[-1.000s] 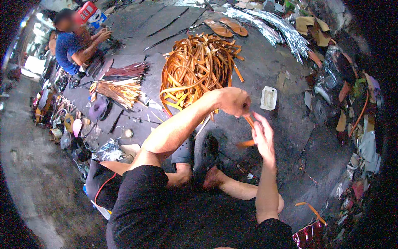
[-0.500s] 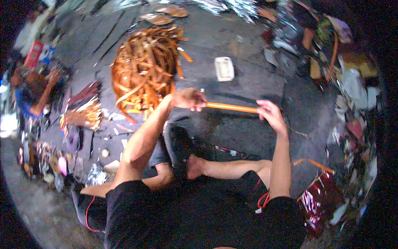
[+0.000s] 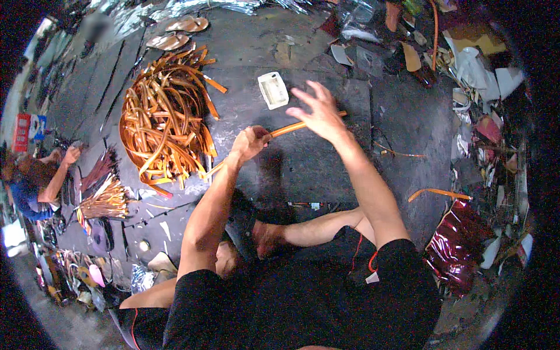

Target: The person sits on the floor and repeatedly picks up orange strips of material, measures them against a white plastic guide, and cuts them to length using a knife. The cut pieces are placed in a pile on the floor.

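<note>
My left hand (image 3: 252,143) is closed around an orange-brown strip (image 3: 289,129), which runs from beside my left wrist up to the right. Its far end passes beneath my right hand (image 3: 318,111). The fingers of that hand are spread, pointing toward a small white rectangular tray (image 3: 273,91) on the dark floor board. Whether the right palm touches the strip is hidden. Left of my hands lies a big heap of similar glossy orange-brown strips (image 3: 166,119), curled and tangled.
A bundle of thin light-tipped strips (image 3: 105,201) lies at left, near another person's arm (image 3: 55,181). Two sandals (image 3: 178,32) are at the back. A loose orange strip (image 3: 437,192) and a shiny dark-red sheet (image 3: 455,251) lie at right, beside scattered scraps (image 3: 487,122).
The strip was level between both hands; now it slants up to the right. My right hand has moved up and left, its fingers opening. The view has shifted too.
</note>
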